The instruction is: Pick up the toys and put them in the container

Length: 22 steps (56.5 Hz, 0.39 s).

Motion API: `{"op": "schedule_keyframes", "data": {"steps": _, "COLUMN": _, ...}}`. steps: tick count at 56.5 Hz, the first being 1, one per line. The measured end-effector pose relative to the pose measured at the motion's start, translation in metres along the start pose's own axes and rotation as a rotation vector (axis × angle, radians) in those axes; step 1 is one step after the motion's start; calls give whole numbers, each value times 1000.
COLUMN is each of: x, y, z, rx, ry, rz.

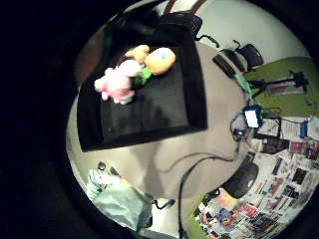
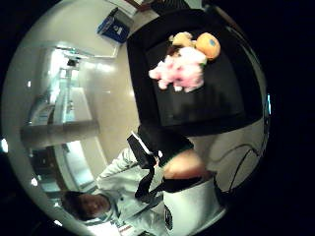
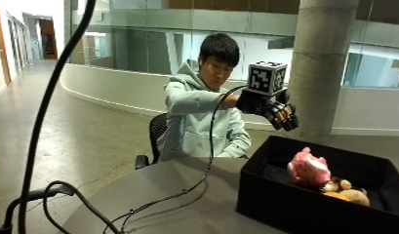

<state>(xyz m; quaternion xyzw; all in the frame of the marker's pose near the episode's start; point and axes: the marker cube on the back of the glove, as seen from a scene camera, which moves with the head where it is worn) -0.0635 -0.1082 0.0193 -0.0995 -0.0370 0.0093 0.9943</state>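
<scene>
Fingers of gloved right hand: loosely curled, holding nothing, raised above black container on table. Contents: pink toy, orange toy. Apparently none left outside.

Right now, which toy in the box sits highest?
The pink toy. It stands up above the box rim, while the tan and orange toy lies low beside it. The gloved hand hangs above, holding nothing.
</scene>
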Motion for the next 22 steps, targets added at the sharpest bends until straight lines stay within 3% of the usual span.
{"op": "schedule_keyframes", "data": {"steps": 10, "x": 12, "y": 41, "z": 0, "rx": -60, "ry": 9, "rz": 39}}
{"op": "schedule_keyframes", "data": {"steps": 17, "x": 58, "y": 68, "z": -8, "rx": 69, "ry": 150, "rz": 23}}
{"op": "schedule_keyframes", "data": {"steps": 22, "x": 62, "y": 90, "z": -7, "rx": 143, "ry": 98, "rz": 4}}
